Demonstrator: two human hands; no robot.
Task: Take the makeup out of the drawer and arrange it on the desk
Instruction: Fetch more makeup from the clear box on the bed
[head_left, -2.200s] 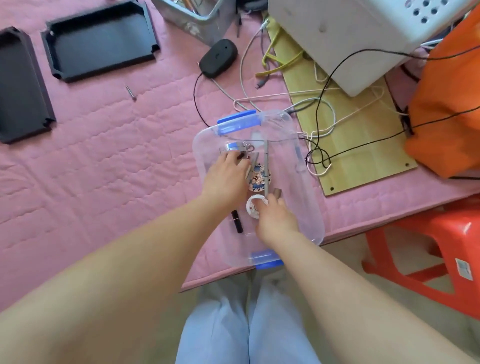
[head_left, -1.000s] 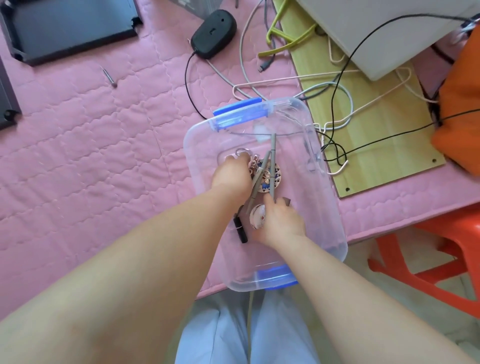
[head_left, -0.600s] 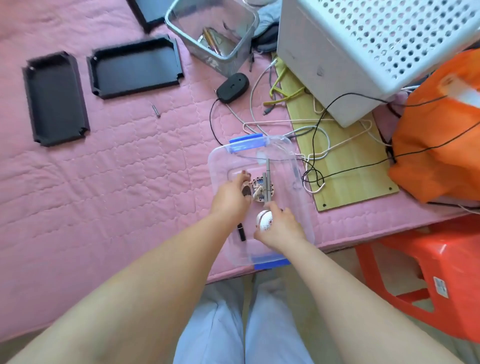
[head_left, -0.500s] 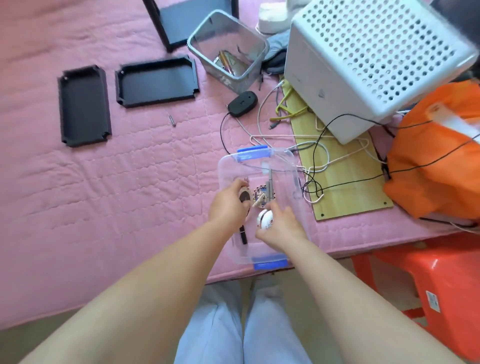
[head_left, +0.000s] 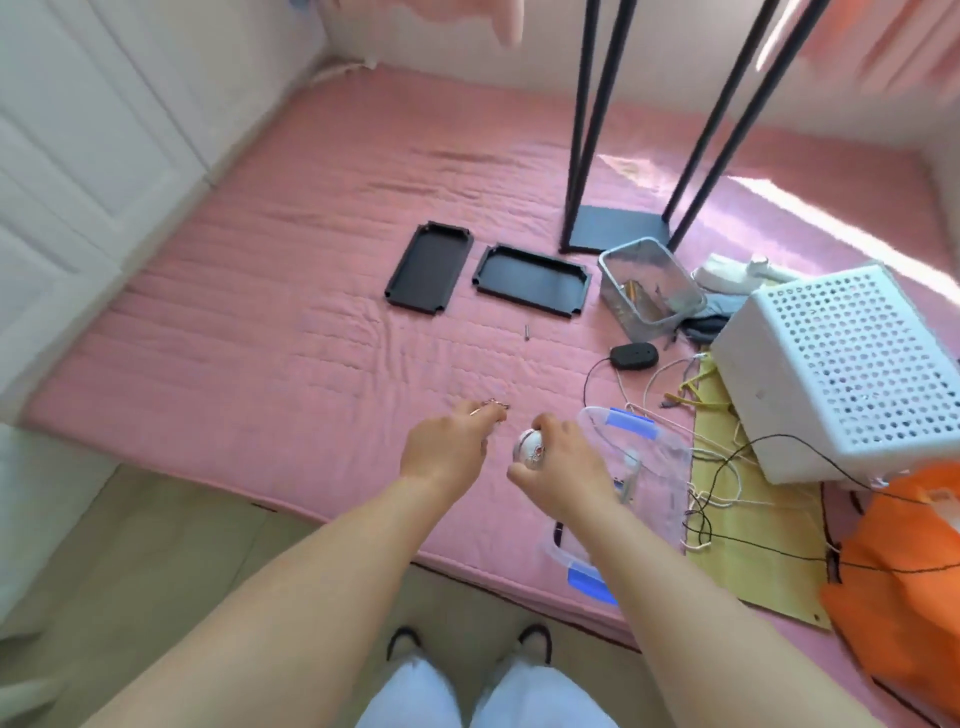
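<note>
Mattress, pink quilted, fills most of the view & seems to serve as the arranging surface here; no makeup is laid out on it yet as far as I can see. White perforated crate sits far right, orange bag near right. Clear plastic bin w/ blue latches is at the near right edge of the mattress, just right of the hands; it stands in for the drawer, & a few items are visible in it, blurred. Two black trays lie further out, centre. Right hand is off the bin, over the mattress, grip closed round a small round white compact; its patterned face tilts up & toward the left, & being round it has no real long axis. Left hand is just left of it, fingers pinching small metallic pieces, too small to name, pointing far-right as best I can tell. Judgement: early stage, first items lifted out but none set down; rest of the bin's contents left to move & arrange.
</note>
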